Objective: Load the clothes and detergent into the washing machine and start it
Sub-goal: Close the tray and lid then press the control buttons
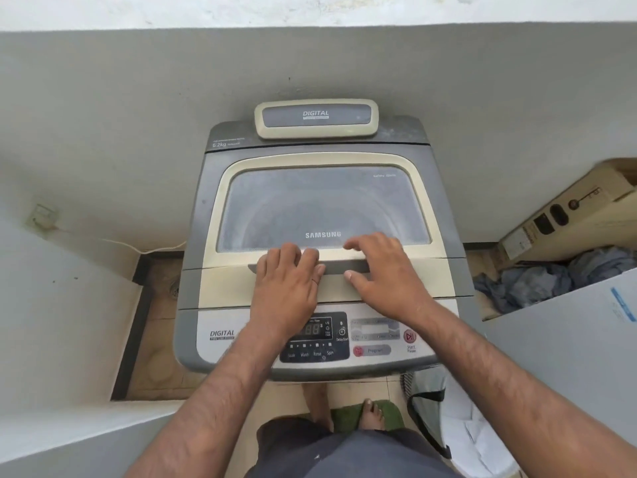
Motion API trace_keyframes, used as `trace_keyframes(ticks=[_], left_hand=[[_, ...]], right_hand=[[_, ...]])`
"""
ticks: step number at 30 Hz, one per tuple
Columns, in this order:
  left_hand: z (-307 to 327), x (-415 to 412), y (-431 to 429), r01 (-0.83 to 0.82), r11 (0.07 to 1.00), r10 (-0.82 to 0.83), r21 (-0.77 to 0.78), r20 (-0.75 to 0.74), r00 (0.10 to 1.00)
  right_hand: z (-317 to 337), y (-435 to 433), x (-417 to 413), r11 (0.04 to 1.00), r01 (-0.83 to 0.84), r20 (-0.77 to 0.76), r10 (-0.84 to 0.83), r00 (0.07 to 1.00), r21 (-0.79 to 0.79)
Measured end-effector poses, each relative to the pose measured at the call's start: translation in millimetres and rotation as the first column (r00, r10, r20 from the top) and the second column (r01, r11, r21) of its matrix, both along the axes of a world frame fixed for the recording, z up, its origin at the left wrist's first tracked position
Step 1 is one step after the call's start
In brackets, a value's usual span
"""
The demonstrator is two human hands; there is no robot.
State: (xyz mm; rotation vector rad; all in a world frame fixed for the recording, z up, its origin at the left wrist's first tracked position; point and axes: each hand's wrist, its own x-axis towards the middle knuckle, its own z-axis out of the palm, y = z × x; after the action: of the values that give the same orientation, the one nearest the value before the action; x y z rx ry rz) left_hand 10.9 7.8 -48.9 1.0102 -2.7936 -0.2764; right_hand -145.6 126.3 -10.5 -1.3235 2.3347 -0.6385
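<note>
With relaxed, spread fingers the left hand and right hand are resting on the front edge of the closed glass lid of the grey-and-cream washing machine, the crumpled blue clothes are lying well to the right hand's right, and so loose a hold is probably risking the lid slipping and slamming.

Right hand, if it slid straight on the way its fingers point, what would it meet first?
Probably the glass window of the closed lid; the right hand has its fingertips at its front edge.
</note>
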Motion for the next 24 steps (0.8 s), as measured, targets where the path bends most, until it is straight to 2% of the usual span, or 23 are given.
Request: trace_keyframes(ticks=[3, 8, 16, 24], left_hand=[[3, 10, 15, 0.009, 1.0, -0.008, -0.015, 0.054, 0.999], [11, 26, 27, 0.002, 0.998, -0.01, 0.066, 0.127, 0.992], [21, 19, 33, -0.056, 0.989, 0.032, 0.135, 0.175, 0.984], [25, 19, 35, -0.062, 0.983, 0.028, 0.175, 0.187, 0.982]], right_hand=[[0, 25, -6, 1.0, 0.001, -0.023, -0.001, 1.0, 0.004], [-5, 81, -11, 1.0, 0.0, -0.034, 0.0, 0.999, 0.01], [-22, 161, 1, 0.996, 0.03, -0.05, -0.026, 0.998, 0.083], [-32, 188, 22, 0.988, 0.088, -0.127, -0.071, 0.989, 0.128]])
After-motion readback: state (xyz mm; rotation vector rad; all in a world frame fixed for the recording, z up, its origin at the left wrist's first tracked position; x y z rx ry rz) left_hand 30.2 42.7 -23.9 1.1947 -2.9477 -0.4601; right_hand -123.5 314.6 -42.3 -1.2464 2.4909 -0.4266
